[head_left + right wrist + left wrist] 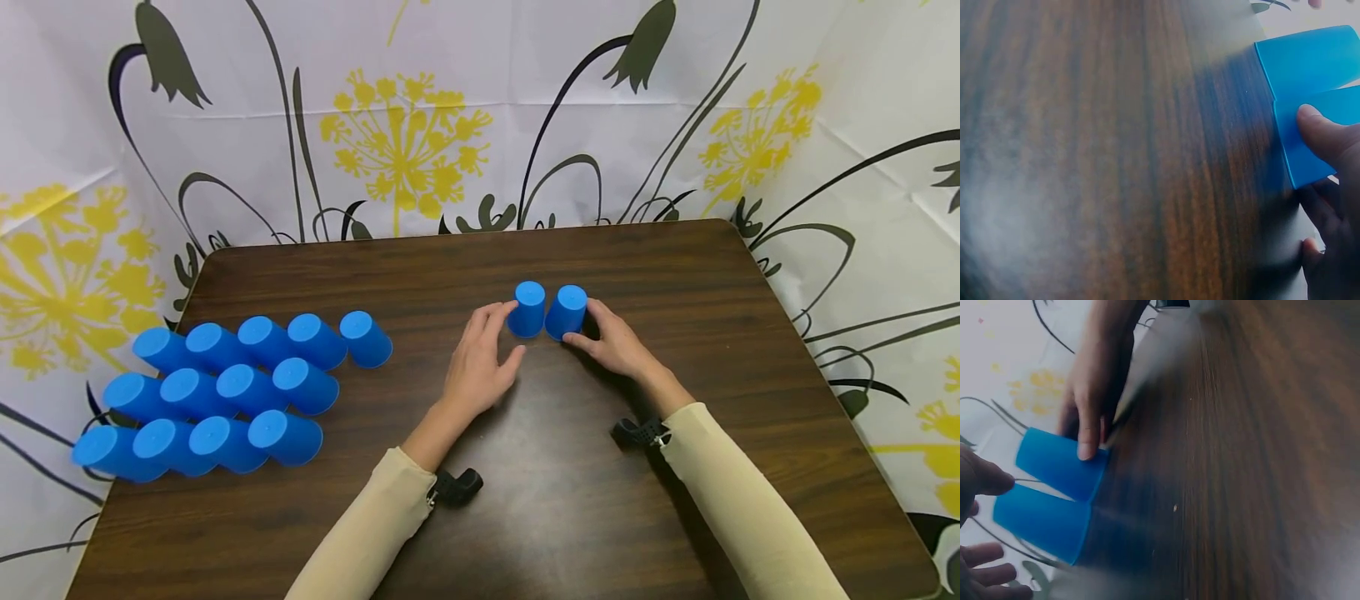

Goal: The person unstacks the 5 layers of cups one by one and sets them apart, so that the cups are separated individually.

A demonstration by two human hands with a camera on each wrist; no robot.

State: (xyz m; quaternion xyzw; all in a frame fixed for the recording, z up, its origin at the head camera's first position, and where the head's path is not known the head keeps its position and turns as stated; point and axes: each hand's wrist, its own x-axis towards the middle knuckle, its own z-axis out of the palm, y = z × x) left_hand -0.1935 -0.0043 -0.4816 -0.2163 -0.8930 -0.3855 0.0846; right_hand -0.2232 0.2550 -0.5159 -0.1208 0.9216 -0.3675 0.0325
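Two blue cups stand upside down side by side toward the back of the table: a left cup (528, 312) and a right cup (566, 315). Their rims nearly meet in the head view. My right hand (619, 343) grips the right cup from its right side, thumb (1319, 128) on the front and fingers behind. Beside the left cup is my left hand (480, 367), fingers extended and thumb spread apart from it. Its index fingertip is at the cup's upper left edge; I cannot tell whether it touches.
On the left of the brown table (570, 500) several upside-down blue cups (217, 392) stand in three rows. A single cup (366, 339) ends the back row at the right. A flower-patterned cloth (525, 108) hangs behind the table.
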